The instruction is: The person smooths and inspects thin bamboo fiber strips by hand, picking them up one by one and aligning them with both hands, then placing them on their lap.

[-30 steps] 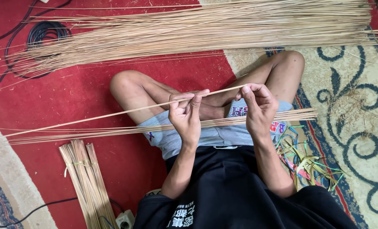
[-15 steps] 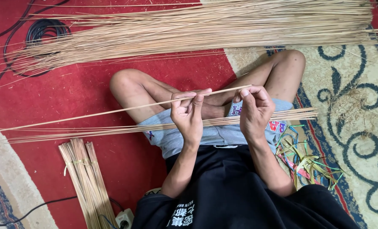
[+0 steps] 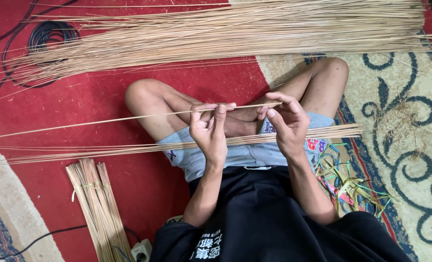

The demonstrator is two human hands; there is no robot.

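I sit cross-legged on a red carpet. My left hand pinches a long thin tan reed stick near its right end. The fingertips of my right hand hold the stick's right tip. The stick runs far out to the left, just above my knees. Across my lap lies a thin bundle of similar sticks, under both hands.
A large heap of long reed sticks lies across the carpet beyond my knees. A tied bundle of shorter sticks rests at my left. Coloured plastic strips lie at my right. A coiled black cable lies far left, and a power socket sits near my left hip.
The held stick has slid left through my hands, so its right tip now sits at my right fingers. Both hands stay above my lap.
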